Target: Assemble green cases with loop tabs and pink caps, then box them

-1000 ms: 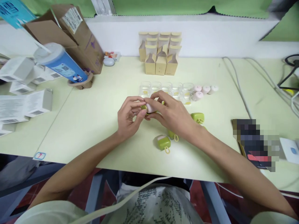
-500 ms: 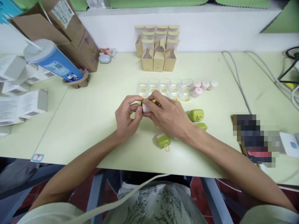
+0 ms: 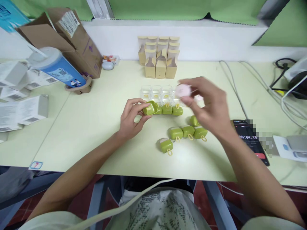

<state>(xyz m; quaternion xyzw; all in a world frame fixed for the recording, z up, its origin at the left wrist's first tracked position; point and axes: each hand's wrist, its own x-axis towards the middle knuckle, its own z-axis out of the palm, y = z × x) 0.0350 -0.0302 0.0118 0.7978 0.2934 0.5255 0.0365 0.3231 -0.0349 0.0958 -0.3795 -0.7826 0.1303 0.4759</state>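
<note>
Pale table (image 3: 96, 121) bears green cases (image 3: 187, 131), cartons (image 3: 160, 67), phone (image 3: 250, 140)

Left hand (image 3: 130, 119) low and forward, fingers (image 3: 139, 103) pinched together. Right hand (image 3: 211, 107) held higher, blurred, thumb and fingers pinched together.

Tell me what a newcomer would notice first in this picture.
The two hands at mid-table draw the eye: the left hand pinches a green case at the left end of a row of such cases, and the right hand, raised and blurred, holds a pink piece over the clear boxes. More green cases lie loose nearer the person, and small cartons stand by the back wall.
</note>
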